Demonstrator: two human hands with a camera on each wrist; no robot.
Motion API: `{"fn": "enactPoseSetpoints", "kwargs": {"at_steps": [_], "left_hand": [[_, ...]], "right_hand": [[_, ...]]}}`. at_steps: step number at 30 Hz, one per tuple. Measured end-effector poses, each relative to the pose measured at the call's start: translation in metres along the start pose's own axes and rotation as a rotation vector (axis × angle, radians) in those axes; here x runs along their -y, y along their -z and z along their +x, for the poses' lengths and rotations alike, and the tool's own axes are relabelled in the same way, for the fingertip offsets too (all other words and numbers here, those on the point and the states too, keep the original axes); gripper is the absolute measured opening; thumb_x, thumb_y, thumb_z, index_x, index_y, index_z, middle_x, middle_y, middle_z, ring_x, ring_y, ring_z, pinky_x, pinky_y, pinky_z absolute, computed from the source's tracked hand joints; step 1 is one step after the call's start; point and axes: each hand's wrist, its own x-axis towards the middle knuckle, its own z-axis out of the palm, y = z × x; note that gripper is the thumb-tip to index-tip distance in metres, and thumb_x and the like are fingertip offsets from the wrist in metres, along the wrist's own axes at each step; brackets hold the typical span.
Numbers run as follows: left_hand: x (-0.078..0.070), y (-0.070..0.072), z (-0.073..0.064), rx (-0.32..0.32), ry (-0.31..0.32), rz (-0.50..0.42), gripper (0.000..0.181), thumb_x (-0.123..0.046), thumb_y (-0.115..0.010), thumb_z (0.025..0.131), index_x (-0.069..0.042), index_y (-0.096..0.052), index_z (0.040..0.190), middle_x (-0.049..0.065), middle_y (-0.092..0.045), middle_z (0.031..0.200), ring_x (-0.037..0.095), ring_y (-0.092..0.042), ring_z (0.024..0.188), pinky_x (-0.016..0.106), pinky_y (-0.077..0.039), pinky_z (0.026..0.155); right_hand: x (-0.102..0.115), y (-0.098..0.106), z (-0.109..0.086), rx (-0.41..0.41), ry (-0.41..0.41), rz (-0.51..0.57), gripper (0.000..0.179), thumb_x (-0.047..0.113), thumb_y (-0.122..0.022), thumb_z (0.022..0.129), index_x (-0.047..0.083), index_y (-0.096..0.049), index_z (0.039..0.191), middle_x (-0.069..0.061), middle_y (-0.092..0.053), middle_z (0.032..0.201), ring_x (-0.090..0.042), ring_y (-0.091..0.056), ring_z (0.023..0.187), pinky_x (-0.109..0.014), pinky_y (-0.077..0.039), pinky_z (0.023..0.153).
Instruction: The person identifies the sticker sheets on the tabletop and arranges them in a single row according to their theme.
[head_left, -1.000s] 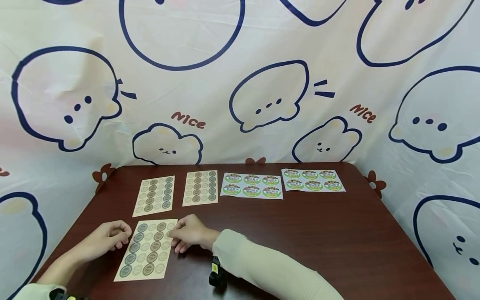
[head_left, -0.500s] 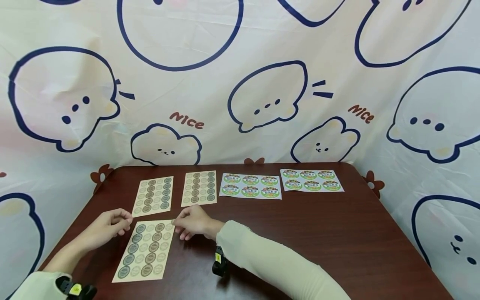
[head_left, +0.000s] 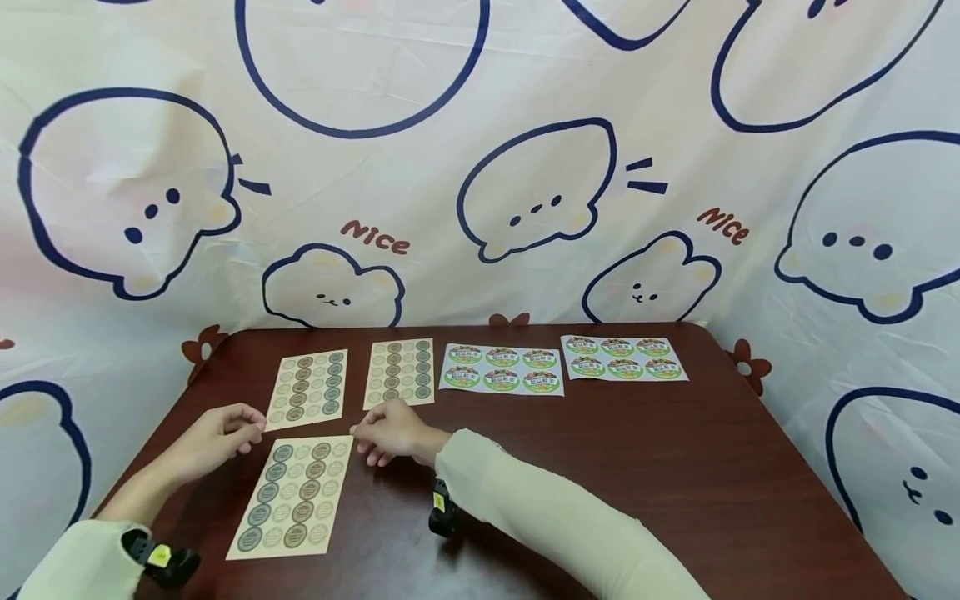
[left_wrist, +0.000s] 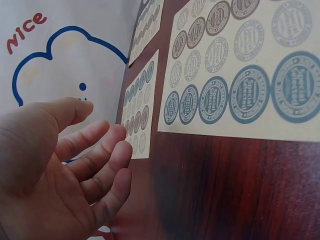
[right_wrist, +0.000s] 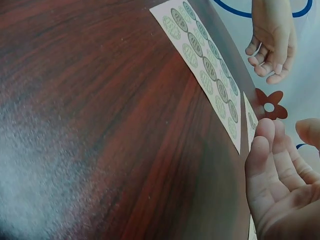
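A cream sheet of round stickers (head_left: pixel 295 498), with rows of dark and pale seals, lies flat nearest me on the left of the table. My left hand (head_left: pixel 217 443) hovers off its upper left side, fingers loosely bent and holding nothing. In the left wrist view the left hand (left_wrist: pixel 75 170) has its thumb apart from the fingers. At the sheet's top right corner is my right hand (head_left: pixel 396 432). The right wrist view shows the right hand (right_wrist: pixel 285 180) with thumb and fingers apart and nothing between them. Whether it touches the sheet I cannot tell.
Behind lie two smaller-looking cream sticker sheets, a left one (head_left: pixel 307 387) and a right one (head_left: pixel 400 372). Two white sheets with green oval labels, one (head_left: pixel 502 369) beside the other (head_left: pixel 625 358), continue that row. A printed cloth (head_left: pixel 435 192) surrounds the brown table (head_left: pixel 600 467).
Both hands have moved away from me, toward the back of the table. The right hand has slid up along the near sheet's right edge to its corner. The sheets have stayed put.
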Motion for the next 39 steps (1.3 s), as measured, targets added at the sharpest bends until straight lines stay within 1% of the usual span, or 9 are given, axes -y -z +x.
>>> {"fn": "enactPoseSetpoints", "kwargs": {"at_steps": [4,12,14,20,26,30,34,37,39], "left_hand": [[0.0,0.001,0.004,-0.002,0.003,0.004,0.028,-0.015,-0.048,0.106,0.01,-0.055,0.118,0.02,-0.068,0.1,0.02,-0.059,0.084,0.029,-0.048,0.068],[-0.003,0.002,0.011,0.002,0.01,0.009,0.029,-0.016,-0.049,0.106,0.01,-0.054,0.119,0.018,-0.066,0.097,0.02,-0.058,0.083,0.029,-0.047,0.067],[-0.004,0.002,0.012,0.0,0.01,0.011,0.029,-0.016,-0.049,0.106,0.01,-0.054,0.119,0.017,-0.066,0.096,0.02,-0.058,0.082,0.028,-0.047,0.067],[-0.005,0.0,0.016,-0.004,0.013,0.017,0.027,-0.014,-0.05,0.106,0.01,-0.055,0.117,0.015,-0.065,0.094,0.02,-0.057,0.081,0.029,-0.045,0.066],[-0.011,0.0,0.025,-0.033,-0.013,0.032,0.024,-0.013,-0.052,0.104,0.008,-0.055,0.114,0.015,-0.064,0.091,0.022,-0.057,0.08,0.031,-0.043,0.067],[-0.014,-0.001,0.031,-0.06,0.001,0.047,0.024,-0.013,-0.054,0.103,0.008,-0.056,0.113,0.02,-0.064,0.092,0.024,-0.058,0.08,0.031,-0.044,0.066],[-0.012,-0.002,0.035,-0.083,0.025,0.073,0.027,-0.015,-0.055,0.102,0.009,-0.056,0.114,0.024,-0.065,0.099,0.027,-0.06,0.083,0.032,-0.045,0.067],[-0.009,-0.003,0.039,-0.101,0.046,0.094,0.033,-0.016,-0.055,0.102,0.012,-0.055,0.12,0.029,-0.063,0.107,0.031,-0.06,0.088,0.036,-0.049,0.071],[-0.008,-0.004,0.041,-0.103,0.062,0.102,0.041,-0.018,-0.054,0.103,0.014,-0.053,0.128,0.033,-0.061,0.115,0.035,-0.061,0.093,0.042,-0.052,0.076]], "right_hand": [[0.002,0.003,0.003,0.008,0.006,-0.009,0.02,0.015,-0.064,0.099,-0.004,-0.071,0.1,-0.011,-0.072,0.076,-0.009,-0.059,0.049,-0.019,-0.048,0.046],[0.004,0.009,0.007,-0.015,0.002,-0.024,0.015,0.016,-0.064,0.099,0.005,-0.066,0.088,-0.014,-0.074,0.078,-0.01,-0.059,0.049,-0.019,-0.048,0.046],[0.005,0.01,0.008,-0.013,0.006,-0.022,0.016,0.016,-0.064,0.099,0.004,-0.067,0.089,-0.015,-0.074,0.08,-0.01,-0.059,0.049,-0.019,-0.048,0.046],[0.007,0.008,0.011,0.005,0.027,-0.043,0.019,0.017,-0.063,0.099,-0.001,-0.069,0.095,-0.022,-0.075,0.092,-0.009,-0.059,0.05,-0.019,-0.049,0.047],[0.01,0.009,0.017,-0.013,0.028,-0.056,0.017,0.018,-0.064,0.099,0.002,-0.07,0.098,-0.02,-0.075,0.093,-0.01,-0.059,0.052,-0.019,-0.049,0.048],[0.012,0.009,0.021,-0.02,0.015,-0.06,0.016,0.018,-0.065,0.099,0.003,-0.071,0.098,-0.018,-0.075,0.092,-0.01,-0.059,0.052,-0.019,-0.049,0.047],[0.013,0.007,0.022,-0.017,0.012,-0.066,0.016,0.018,-0.065,0.099,0.003,-0.071,0.098,-0.017,-0.075,0.091,-0.01,-0.059,0.053,-0.019,-0.049,0.047],[0.015,0.005,0.023,-0.016,0.01,-0.062,0.016,0.018,-0.065,0.099,0.004,-0.071,0.097,-0.015,-0.074,0.088,-0.01,-0.059,0.054,-0.019,-0.049,0.048],[0.016,0.005,0.023,-0.019,0.006,-0.067,0.015,0.018,-0.065,0.099,0.004,-0.071,0.097,-0.012,-0.074,0.086,-0.01,-0.059,0.055,-0.019,-0.049,0.048]]}}
